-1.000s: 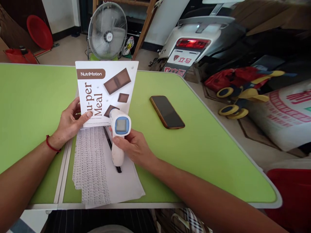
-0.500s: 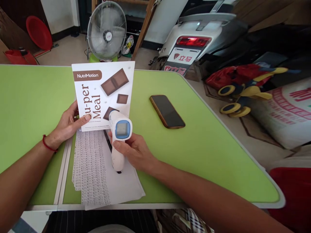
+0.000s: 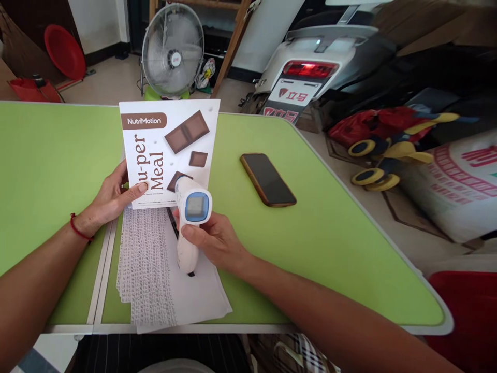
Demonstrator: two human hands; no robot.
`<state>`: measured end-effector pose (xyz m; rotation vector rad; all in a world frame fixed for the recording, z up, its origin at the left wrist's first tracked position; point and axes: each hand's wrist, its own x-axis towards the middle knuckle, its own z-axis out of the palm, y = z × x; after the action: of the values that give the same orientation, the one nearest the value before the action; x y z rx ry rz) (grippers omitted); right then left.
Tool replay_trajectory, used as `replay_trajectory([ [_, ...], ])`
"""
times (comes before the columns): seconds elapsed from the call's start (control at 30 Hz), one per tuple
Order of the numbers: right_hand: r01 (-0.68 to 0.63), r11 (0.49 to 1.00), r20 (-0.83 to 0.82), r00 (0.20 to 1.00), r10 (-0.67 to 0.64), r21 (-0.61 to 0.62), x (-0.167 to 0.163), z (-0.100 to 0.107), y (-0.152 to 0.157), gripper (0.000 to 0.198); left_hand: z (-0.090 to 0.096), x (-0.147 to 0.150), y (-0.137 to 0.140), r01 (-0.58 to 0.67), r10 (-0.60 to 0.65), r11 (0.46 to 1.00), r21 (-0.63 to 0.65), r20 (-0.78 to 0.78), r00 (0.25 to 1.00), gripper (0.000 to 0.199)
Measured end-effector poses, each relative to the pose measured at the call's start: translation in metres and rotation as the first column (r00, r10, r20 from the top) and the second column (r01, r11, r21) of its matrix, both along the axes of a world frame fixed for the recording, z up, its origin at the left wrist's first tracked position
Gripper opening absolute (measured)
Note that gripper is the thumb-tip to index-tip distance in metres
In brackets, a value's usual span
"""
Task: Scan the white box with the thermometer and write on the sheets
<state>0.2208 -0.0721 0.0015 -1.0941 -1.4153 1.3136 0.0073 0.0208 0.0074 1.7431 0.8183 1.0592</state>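
Note:
My left hand [image 3: 116,194] grips the lower left edge of a white box [image 3: 182,116] printed "NutriMotion" with chocolate pieces, thumb on its front. The box stands tilted up, its printed side facing me. In my right hand [image 3: 213,238] is a white infrared thermometer [image 3: 188,251] with a blue-framed screen, held upright by its handle. Its head points at the lower right of the box and overlaps it in view. Beneath both lie sheets of handwritten paper [image 3: 151,274]. A dark pen [image 3: 173,220] on them is mostly hidden behind the thermometer.
A smartphone [image 3: 268,180] lies on the green folding table [image 3: 330,248], right of my right hand. Beyond the table stand a round fan [image 3: 173,52] and a white scooter [image 3: 310,57] with a lit tail light. A white sack [image 3: 458,181] is on the floor at right.
The box has shifted slightly right in view, tilting a little with my left hand. The thermometer stays almost in place in my right hand.

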Motion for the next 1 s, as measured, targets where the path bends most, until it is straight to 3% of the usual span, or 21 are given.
replay_trajectory([
  [0.73,-0.030,0.999,-0.032,0.999,0.030,0.011,-0.002,0.000,0.001,0.023,0.001,0.002,-0.003,-0.007,0.008,1.000,-0.019,0.037,0.999,0.045],
  [0.83,0.027,0.996,0.074,0.997,-0.034,0.086,0.004,0.004,0.002,0.021,-0.002,0.004,-0.002,-0.025,0.026,1.000,-0.015,0.075,0.997,0.053],
  [0.9,0.077,0.977,0.238,0.963,-0.125,0.199,0.012,0.008,0.006,0.018,-0.006,0.003,0.000,-0.067,0.067,0.998,0.000,0.091,0.994,0.069],
  [1.0,0.010,0.943,0.586,0.781,-0.216,0.334,0.028,0.016,0.015,0.017,-0.014,0.000,0.006,-0.116,0.114,0.993,0.029,0.078,0.990,0.092],
])
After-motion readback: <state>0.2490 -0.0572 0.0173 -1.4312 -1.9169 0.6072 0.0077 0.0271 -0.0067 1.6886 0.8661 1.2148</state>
